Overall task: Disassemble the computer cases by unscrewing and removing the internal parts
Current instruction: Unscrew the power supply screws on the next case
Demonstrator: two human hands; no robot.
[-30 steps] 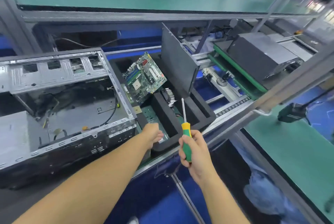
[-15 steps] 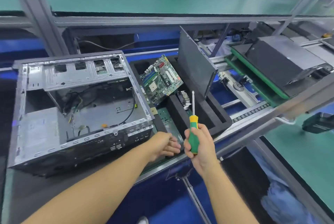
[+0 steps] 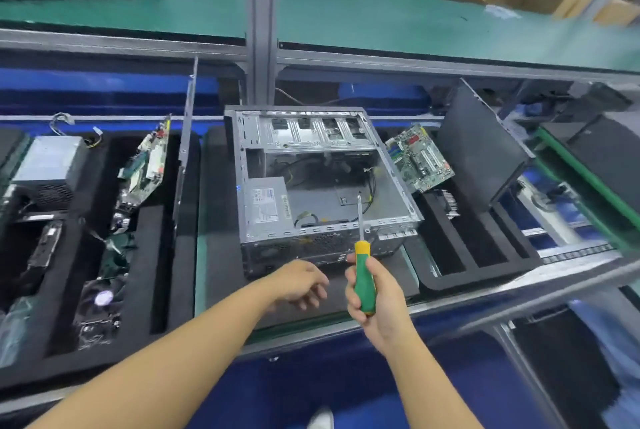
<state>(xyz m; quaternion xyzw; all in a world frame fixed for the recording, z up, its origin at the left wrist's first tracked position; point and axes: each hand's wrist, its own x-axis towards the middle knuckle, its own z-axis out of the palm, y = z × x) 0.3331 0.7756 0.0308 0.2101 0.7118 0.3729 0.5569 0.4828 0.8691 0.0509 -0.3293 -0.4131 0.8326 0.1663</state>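
Observation:
An open grey computer case (image 3: 322,148) lies on its side at the centre of the bench, with a power supply (image 3: 266,205) and loose cables inside. My right hand (image 3: 375,304) grips a green and yellow screwdriver (image 3: 363,276), its shaft pointing up over the case's near edge. My left hand (image 3: 299,285) hovers just in front of the case with relaxed fingers, holding nothing. A removed motherboard (image 3: 420,158) leans in the black foam tray (image 3: 485,257) to the right of the case.
Another black foam tray (image 3: 162,269) on the left holds a power supply (image 3: 48,165), a circuit board (image 3: 147,162) and other parts. A dark side panel (image 3: 479,141) stands at the right. A green shelf (image 3: 346,16) runs above, with cardboard boxes behind.
The view has swung left, bringing the case to the centre and the left tray into sight. My left hand has drawn back from the right tray to the case's front. The screwdriver stays gripped.

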